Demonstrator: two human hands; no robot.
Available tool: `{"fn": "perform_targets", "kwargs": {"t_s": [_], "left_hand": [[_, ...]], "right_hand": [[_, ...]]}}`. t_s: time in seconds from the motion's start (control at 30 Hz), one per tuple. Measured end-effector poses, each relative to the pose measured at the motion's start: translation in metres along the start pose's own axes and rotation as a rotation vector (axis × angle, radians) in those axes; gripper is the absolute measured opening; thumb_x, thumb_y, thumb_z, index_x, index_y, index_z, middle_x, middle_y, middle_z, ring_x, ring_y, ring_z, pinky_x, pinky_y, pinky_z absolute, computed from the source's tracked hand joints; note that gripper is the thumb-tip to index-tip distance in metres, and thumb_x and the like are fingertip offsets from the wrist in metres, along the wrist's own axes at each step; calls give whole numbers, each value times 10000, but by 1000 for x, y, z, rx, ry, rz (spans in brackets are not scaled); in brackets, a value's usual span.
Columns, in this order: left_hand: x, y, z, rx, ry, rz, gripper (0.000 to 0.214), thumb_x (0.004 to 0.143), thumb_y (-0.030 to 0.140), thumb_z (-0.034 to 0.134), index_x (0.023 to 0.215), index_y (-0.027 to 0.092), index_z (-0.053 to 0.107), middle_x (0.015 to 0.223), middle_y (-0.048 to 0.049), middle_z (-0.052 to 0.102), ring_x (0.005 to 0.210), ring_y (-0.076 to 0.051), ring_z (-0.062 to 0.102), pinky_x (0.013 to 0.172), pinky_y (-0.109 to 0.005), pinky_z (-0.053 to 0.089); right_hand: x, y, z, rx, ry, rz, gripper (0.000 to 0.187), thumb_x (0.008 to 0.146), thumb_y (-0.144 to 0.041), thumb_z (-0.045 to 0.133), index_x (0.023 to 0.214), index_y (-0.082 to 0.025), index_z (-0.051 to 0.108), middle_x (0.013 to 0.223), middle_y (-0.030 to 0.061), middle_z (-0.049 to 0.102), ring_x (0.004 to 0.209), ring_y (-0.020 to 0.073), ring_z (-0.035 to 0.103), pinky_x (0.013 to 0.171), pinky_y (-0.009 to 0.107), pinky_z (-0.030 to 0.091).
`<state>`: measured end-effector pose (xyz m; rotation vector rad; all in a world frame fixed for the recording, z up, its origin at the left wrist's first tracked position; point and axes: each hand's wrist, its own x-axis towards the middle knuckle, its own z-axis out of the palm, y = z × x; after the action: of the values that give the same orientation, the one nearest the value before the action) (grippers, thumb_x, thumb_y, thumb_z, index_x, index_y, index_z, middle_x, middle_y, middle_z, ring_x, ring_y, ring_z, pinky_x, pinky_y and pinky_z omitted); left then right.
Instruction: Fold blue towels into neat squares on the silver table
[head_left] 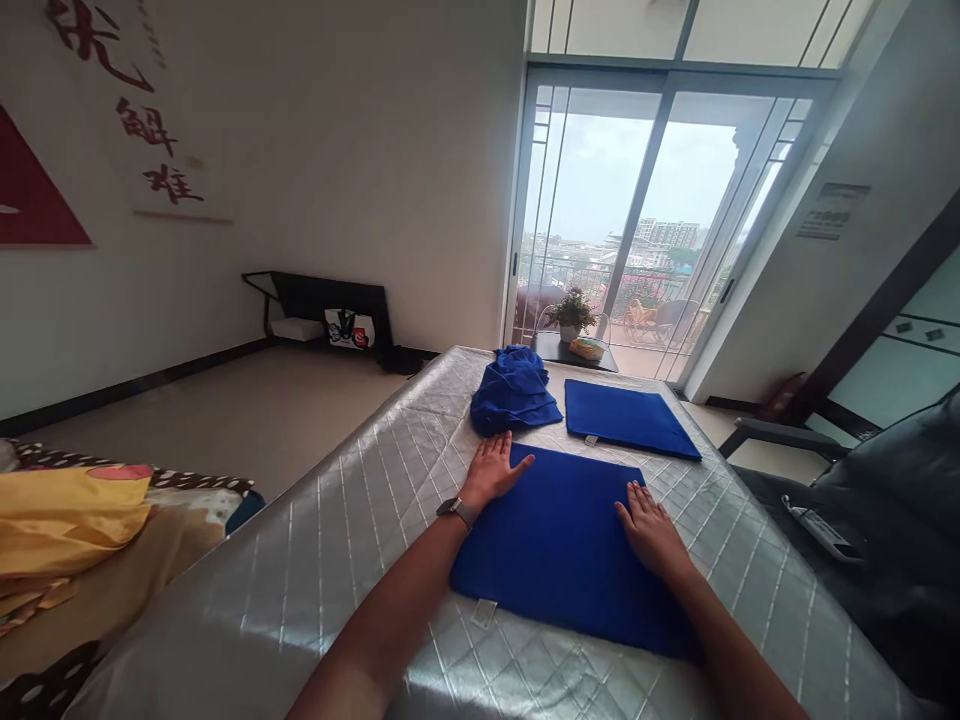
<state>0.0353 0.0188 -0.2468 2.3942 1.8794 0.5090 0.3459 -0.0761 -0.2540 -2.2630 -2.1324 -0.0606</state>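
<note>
Left hand point(493, 470), right hand point(654, 528), spread flat at opposite edges of blue cloth point(561, 548), silver cover point(337, 540) stretching beyond

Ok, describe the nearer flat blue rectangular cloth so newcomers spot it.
Find the silver quilted cover. On it lies the flat blue rectangular cloth. Unlike the second flat blue cloth and crumpled blue pile beyond, it sits between left hand and right hand.

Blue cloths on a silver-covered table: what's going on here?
Someone's left hand lies at the far left corner of the nearer blue cloth, the right hand at its right edge, both open. Beyond it, a second flat cloth lies to the right and a crumpled blue heap to the left.
</note>
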Motion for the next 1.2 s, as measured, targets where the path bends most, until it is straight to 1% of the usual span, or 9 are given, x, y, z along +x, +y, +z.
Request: {"fn": "perform_targets", "kwargs": {"t_s": [0.17, 0.27, 0.4, 0.57, 0.67, 0.73, 0.83, 0.93, 1.2], "left_hand": [[-6, 4, -12, 83, 148, 63, 807, 994, 657, 144, 1543, 98, 337, 1577, -152, 380, 1480, -273, 297, 1233, -439, 169], [-11, 18, -21, 106, 214, 163, 722, 1019, 600, 185, 1505, 119, 417, 1543, -152, 436, 1455, -274, 345, 1227, -437, 189], [-25, 71, -23, 23, 154, 345, 658, 1034, 579, 204, 1408, 155, 541, 1426, -130, 575, 1346, -251, 498, 1152, -391, 346], [-42, 162, 2, -48, 85, 663, 653, 1031, 592, 245, 1414, 147, 529, 1424, -140, 577, 1350, -244, 500, 1137, -377, 364], [-42, 196, 22, -85, 66, 677, 621, 1047, 549, 228, 1472, 160, 459, 1501, -143, 494, 1417, -236, 421, 1156, -409, 342], [-39, 203, 32, -110, 35, 633, 600, 1058, 513, 199, 1504, 170, 410, 1531, -138, 453, 1439, -226, 389, 1156, -425, 345], [-38, 190, 37, -121, -29, 567, 637, 1056, 527, 156, 1528, 155, 366, 1560, -126, 412, 1463, -219, 343, 1185, -420, 304], [-40, 159, 30, -88, -89, 500, 704, 1038, 578, 115, 1534, 145, 363, 1582, -116, 372, 1488, -219, 284, 1223, -413, 227], [-49, 31, -2, 99, -153, 243, 790, 1006, 640, 93, 1546, 120, 338, 1614, -121, 289, 1507, -247, 222, 1231, -436, 187]], "right_hand": [[-2, -4, -2, 41, -32, 27, 700, 1009, -481, 160, 1579, -77, 217, 1653, 90, 163, 1525, 209, 120, 1230, 408, 135], [-3, -6, -5, 62, -24, 22, 701, 1010, -482, 169, 1577, -72, 221, 1649, 96, 171, 1523, 216, 131, 1230, 416, 133], [-4, -9, -7, 95, -20, 23, 703, 1011, -479, 180, 1575, -62, 223, 1648, 102, 176, 1523, 227, 136, 1230, 423, 137], [-7, -6, -6, 99, -13, -12, 644, 998, -360, 239, 1574, -72, 240, 1645, 113, 188, 1522, 236, 140, 1225, 433, 163], [-11, -3, -6, 85, -6, -67, 664, 950, -280, 343, 1588, -142, 227, 1633, 94, 236, 1519, 235, 154, 1228, 434, 155], [-13, -3, -7, 88, -6, -83, 682, 940, -287, 372, 1592, -161, 219, 1627, 93, 254, 1519, 244, 157, 1229, 443, 150], [-13, -6, -10, 102, -13, -57, 644, 975, -314, 306, 1584, -118, 235, 1641, 104, 199, 1523, 243, 135, 1228, 434, 149], [-12, -10, -15, 132, -16, -15, 635, 1012, -363, 202, 1572, -68, 244, 1644, 110, 187, 1523, 228, 139, 1228, 419, 135], [-11, -12, -18, 193, -39, 34, 664, 1014, -413, 185, 1574, -58, 224, 1649, 94, 183, 1524, 208, 130, 1233, 405, 94]]}}
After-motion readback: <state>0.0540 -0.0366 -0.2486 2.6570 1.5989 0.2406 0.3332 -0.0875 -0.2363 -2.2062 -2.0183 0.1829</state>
